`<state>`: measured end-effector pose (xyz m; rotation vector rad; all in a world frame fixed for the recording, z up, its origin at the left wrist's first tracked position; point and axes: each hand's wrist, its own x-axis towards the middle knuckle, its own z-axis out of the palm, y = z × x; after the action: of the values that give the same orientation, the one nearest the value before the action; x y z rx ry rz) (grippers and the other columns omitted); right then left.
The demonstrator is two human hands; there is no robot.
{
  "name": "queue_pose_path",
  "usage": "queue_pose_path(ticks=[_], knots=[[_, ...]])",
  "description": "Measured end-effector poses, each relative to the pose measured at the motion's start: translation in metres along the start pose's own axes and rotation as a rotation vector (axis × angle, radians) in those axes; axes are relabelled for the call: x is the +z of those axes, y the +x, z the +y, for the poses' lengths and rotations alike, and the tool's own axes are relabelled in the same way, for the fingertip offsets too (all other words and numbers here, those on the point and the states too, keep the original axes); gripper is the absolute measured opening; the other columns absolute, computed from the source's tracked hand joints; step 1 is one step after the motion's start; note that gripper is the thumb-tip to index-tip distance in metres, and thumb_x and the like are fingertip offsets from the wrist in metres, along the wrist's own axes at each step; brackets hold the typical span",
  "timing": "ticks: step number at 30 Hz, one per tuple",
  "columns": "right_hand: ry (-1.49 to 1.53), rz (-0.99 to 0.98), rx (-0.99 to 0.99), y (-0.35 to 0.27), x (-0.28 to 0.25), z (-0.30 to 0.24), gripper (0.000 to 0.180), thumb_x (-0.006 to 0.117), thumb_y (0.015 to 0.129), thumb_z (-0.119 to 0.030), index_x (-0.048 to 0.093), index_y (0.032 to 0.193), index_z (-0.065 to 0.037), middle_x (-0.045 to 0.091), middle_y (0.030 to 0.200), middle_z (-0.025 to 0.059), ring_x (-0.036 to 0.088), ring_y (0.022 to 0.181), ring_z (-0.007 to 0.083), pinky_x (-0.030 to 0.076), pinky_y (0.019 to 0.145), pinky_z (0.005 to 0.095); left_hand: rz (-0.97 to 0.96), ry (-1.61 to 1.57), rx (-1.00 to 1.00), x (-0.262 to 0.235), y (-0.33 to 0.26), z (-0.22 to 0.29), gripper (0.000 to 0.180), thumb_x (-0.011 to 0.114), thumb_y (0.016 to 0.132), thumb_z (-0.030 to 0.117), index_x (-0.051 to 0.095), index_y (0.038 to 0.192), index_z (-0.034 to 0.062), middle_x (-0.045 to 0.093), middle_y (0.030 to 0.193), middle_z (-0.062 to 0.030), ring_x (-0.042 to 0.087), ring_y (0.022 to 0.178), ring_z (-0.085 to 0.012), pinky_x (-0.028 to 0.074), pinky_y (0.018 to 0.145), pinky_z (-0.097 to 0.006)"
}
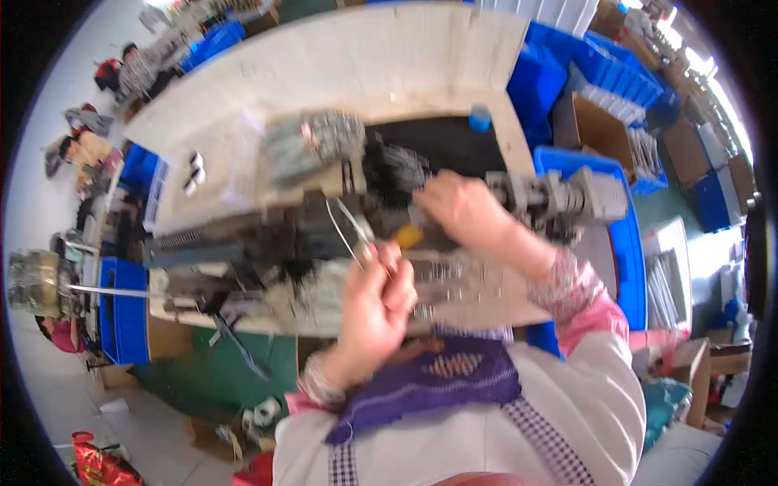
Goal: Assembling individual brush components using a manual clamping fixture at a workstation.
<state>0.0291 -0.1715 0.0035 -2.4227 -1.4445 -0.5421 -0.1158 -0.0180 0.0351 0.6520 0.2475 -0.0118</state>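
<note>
My left hand (pixel 377 296) is closed around a pair of thin metal tweezers (pixel 350 228) whose tips point up and away over the workbench. My right hand (pixel 462 206) rests on the dark metal machine (pixel 559 198) in the middle of the bench, fingers curled on a part beside a small yellow piece (pixel 409 236). The picture is blurred by motion, so what the right fingers pinch is unclear. Piles of small grey metal parts (pixel 312 146) lie behind the hands.
The wooden workbench (pixel 365 57) reaches far back. Blue plastic bins (pixel 616 73) and cardboard boxes (pixel 600 130) stand to the right, a blue crate (pixel 121 312) to the left. A blue cap (pixel 480 119) sits on the bench. Other people sit at far left (pixel 89 150).
</note>
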Motion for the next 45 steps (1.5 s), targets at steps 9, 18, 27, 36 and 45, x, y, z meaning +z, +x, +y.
queue_pose_path(ticks=[9,18,27,36,45], knots=[[0.212,0.008,0.095,-0.005,-0.015,-0.015,0.017,0.059,0.069,0.001,0.06,0.086,-0.003,0.054,0.078,0.0104,0.06,0.077,0.0297,0.052,0.065,0.039,-0.255,-0.414,0.194,-0.119,-0.028,0.047,0.026,0.045,0.101,0.026,0.057,0.103,0.0032,0.032,0.059,0.003,0.026,0.041,-0.006,0.019,0.035,-0.024],[0.273,-0.093,0.084,0.041,-0.007,0.035,0.015,0.065,0.08,-0.016,0.065,0.09,-0.006,0.058,0.089,0.0108,0.062,0.083,0.0303,0.052,0.069,0.0377,-0.439,1.374,0.141,-0.037,0.068,-0.027,0.027,0.059,0.091,0.025,0.072,0.086,0.0026,0.056,0.057,-0.0103,0.048,0.052,-0.0121,0.039,0.051,-0.029],[0.347,0.074,-0.1,0.018,-0.005,0.034,0.017,0.066,0.071,-0.007,0.06,0.087,-0.006,0.058,0.085,0.009,0.062,0.083,0.0307,0.052,0.069,0.0394,-0.262,2.169,0.61,-0.009,0.102,0.022,0.014,0.058,0.084,0.017,0.067,0.078,0.008,0.065,0.07,-0.0138,0.065,0.064,-0.0313,0.051,0.057,-0.042],[0.757,0.19,0.221,0.031,-0.039,0.024,0.012,0.065,0.085,-0.012,0.069,0.089,-0.002,0.069,0.085,0.0101,0.066,0.078,0.0187,0.051,0.072,0.0304,-0.313,1.893,0.393,-0.032,0.028,0.023,0.019,0.063,0.088,0.02,0.068,0.085,0.0022,0.062,0.07,-0.0193,0.063,0.065,-0.0363,0.048,0.059,-0.04],[0.404,0.118,0.007,0.002,-0.031,0.035,0.005,0.061,0.074,-0.001,0.061,0.078,-0.002,0.061,0.078,0.0091,0.062,0.074,0.0266,0.051,0.065,0.0348,-0.308,1.804,0.358,-0.017,0.114,0.003,0.03,0.055,0.087,0.031,0.072,0.081,0.0069,0.066,0.072,-0.0175,0.065,0.069,-0.0367,0.053,0.067,-0.044]])
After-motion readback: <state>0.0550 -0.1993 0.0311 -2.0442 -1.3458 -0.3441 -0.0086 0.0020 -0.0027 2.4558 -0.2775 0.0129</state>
